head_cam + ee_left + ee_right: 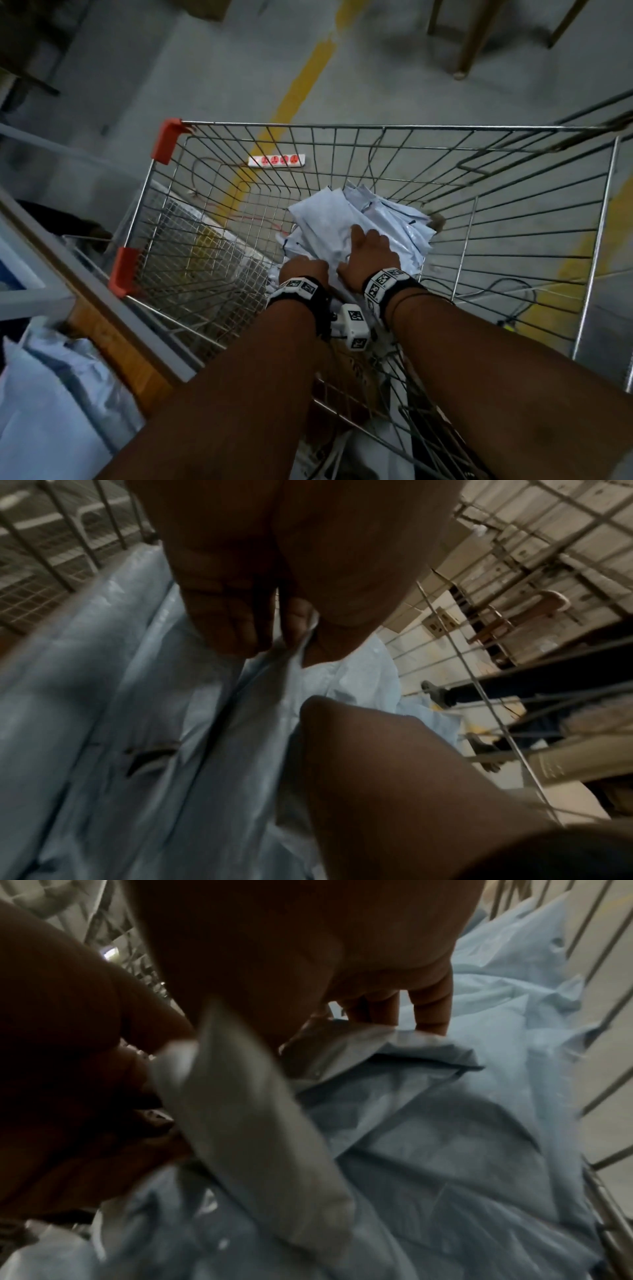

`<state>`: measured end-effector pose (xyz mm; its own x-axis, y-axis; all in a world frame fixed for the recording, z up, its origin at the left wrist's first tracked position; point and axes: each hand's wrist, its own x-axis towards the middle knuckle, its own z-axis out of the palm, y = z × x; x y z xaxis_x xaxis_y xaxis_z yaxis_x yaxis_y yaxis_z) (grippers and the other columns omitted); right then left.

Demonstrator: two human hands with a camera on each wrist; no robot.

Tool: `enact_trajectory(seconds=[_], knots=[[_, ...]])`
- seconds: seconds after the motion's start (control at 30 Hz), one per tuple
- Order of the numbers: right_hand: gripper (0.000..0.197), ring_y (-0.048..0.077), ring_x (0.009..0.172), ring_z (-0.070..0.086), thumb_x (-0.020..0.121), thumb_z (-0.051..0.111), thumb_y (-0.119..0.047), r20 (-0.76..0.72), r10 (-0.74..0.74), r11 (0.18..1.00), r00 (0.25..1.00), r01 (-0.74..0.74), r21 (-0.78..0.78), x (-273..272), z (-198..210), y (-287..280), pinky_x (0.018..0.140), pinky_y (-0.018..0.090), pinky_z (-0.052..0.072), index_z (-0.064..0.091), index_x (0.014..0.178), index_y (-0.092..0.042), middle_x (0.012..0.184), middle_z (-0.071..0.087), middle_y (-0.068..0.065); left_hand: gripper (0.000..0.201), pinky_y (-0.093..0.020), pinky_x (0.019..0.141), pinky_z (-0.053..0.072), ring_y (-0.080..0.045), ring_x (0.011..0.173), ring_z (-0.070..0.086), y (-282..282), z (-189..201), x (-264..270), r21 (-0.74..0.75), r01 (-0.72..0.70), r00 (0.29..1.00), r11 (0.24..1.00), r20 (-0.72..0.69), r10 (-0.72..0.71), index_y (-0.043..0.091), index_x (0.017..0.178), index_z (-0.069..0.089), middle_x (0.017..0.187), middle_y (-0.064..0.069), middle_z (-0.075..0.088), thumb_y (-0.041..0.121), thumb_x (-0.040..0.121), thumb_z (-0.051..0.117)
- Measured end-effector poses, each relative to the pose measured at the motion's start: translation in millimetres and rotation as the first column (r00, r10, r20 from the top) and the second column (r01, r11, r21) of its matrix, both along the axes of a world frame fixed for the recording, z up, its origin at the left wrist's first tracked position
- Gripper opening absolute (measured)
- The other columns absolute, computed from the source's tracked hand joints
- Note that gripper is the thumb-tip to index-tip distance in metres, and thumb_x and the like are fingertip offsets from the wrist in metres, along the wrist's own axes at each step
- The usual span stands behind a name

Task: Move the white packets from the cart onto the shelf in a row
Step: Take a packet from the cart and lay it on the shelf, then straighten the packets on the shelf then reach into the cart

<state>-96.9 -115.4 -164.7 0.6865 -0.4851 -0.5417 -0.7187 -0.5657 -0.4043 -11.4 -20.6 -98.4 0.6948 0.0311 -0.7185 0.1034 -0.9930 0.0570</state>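
A heap of white packets (pixel 356 219) lies at the bottom of the wire cart (pixel 342 126), towards its far right side. Both my hands are down in the cart on the near edge of the heap. My left hand (pixel 303 269) pinches the edge of one packet (pixel 240 750) between fingers and thumb (pixel 284 642). My right hand (pixel 368 250) lies on top of the heap, and its fingertips (pixel 428 1015) curl over the lifted corner of another packet (pixel 394 1047). The packet in my left hand (pixel 240 1096) stands on edge beside it.
The shelf (pixel 113 329), a wooden board in a grey frame, runs along the cart's left side, with white packets (pixel 51 394) on it at lower left. Through the wires, a power strip (pixel 276 160) and a yellow line (pixel 301 78) show on the floor. Wooden legs (pixel 469 44) stand far right.
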Motion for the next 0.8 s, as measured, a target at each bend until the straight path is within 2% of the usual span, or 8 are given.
enact_trajectory(seconds=[0.13,0.23,0.3,0.37,0.53,0.63,0.73,0.8], knots=[[0.08,0.044,0.122,0.051,0.094,0.051,-0.064,0.049,-0.107,0.99,0.993,0.102,0.102,-1.8,-0.2,-7.7,0.096,0.054,0.05,0.021,0.154,-0.019,0.137,0.046,0.02,0.03,-0.038,0.096,0.052,-0.035,0.115,0.065,-14.6,12.4,-0.1,-0.191,-0.096,0.994,0.977,0.031,0.104,0.009,0.1,0.072,0.118,-0.017,0.071,0.036,0.09,0.063],[0.076,0.044,0.121,0.057,0.099,0.046,-0.064,0.125,-0.161,0.97,0.979,0.133,0.204,1.4,10.1,-5.5,0.1,0.052,0.05,0.026,0.157,-0.02,0.138,0.051,0.022,0.026,-0.042,0.097,0.055,-0.037,0.112,0.066,-27.3,22.0,-4.6,-0.296,-0.216,0.976,0.931,-0.054,0.209,0.014,0.088,0.059,0.116,-0.018,0.071,0.039,0.087,0.064],[0.072,0.041,0.121,0.06,0.097,0.047,-0.061,0.175,-0.215,0.945,0.961,0.159,0.287,5.2,16.7,-5.1,0.102,0.05,0.05,0.032,0.155,-0.022,0.138,0.057,0.02,0.033,-0.042,0.09,0.056,-0.036,0.104,0.067,-32.8,30.0,-7.4,-0.368,-0.322,0.944,0.872,-0.063,0.323,0.012,0.103,0.057,0.11,-0.018,0.068,0.033,0.082,0.07],[0.068,0.037,0.116,0.064,0.093,0.05,-0.062,0.176,-0.262,0.924,0.949,0.194,0.33,7.6,26.3,-8.7,0.1,0.048,0.053,0.039,0.148,-0.023,0.133,0.063,0.015,0.054,-0.036,0.08,0.05,-0.029,0.094,0.061,-33.2,39.5,-11.4,-0.435,-0.42,0.902,0.796,-0.101,0.421,0.008,0.123,0.044,0.104,-0.01,0.059,0.02,0.08,0.074],[0.061,0.037,0.118,0.063,0.098,0.049,-0.058,0.151,-0.243,0.946,0.958,0.2,0.253,3.7,60.8,-20.8,0.101,0.047,0.052,0.048,0.144,-0.019,0.134,0.064,0.014,0.06,-0.026,0.059,0.039,-0.019,0.08,0.054,-24.1,77.6,-13.2,-0.494,-0.394,0.912,0.775,-0.103,0.397,0.019,0.124,0.038,0.11,-0.011,0.056,0.028,0.076,0.074],[0.064,0.042,0.12,0.062,0.094,0.04,-0.059,0.145,-0.239,0.965,0.96,0.218,0.144,-4.5,83.1,-34.1,0.102,0.05,0.051,0.049,0.143,-0.018,0.134,0.063,0.02,0.056,-0.03,0.064,0.042,-0.024,0.087,0.058,-14.3,99.5,-5.7,-0.491,-0.36,0.923,0.793,-0.064,0.38,0.017,0.124,0.04,0.119,-0.012,0.057,0.035,0.08,0.071],[0.063,0.044,0.124,0.058,0.097,0.037,-0.058,0.125,-0.242,0.968,0.962,0.231,0.093,-13.1,115.8,-46.2,0.103,0.05,0.049,0.045,0.145,-0.018,0.138,0.059,0.022,0.073,-0.043,0.084,0.053,-0.034,0.104,0.059,-3.3,127.0,1.0,-0.52,-0.371,0.915,0.769,-0.064,0.398,0.012,0.129,0.04,0.124,-0.012,0.055,0.042,0.071,0.073],[0.061,0.043,0.127,0.056,0.102,0.041,-0.055,0.107,-0.239,0.968,0.965,0.228,0.103,-19.0,140.4,-47.0,0.105,0.048,0.046,0.04,0.15,-0.017,0.142,0.054,0.023,0.088,-0.05,0.087,0.057,-0.036,0.103,0.064,10.0,139.4,2.8,-0.545,-0.37,0.914,0.752,-0.071,0.399,0.008,0.13,0.046,0.123,-0.014,0.061,0.047,0.059,0.078]])
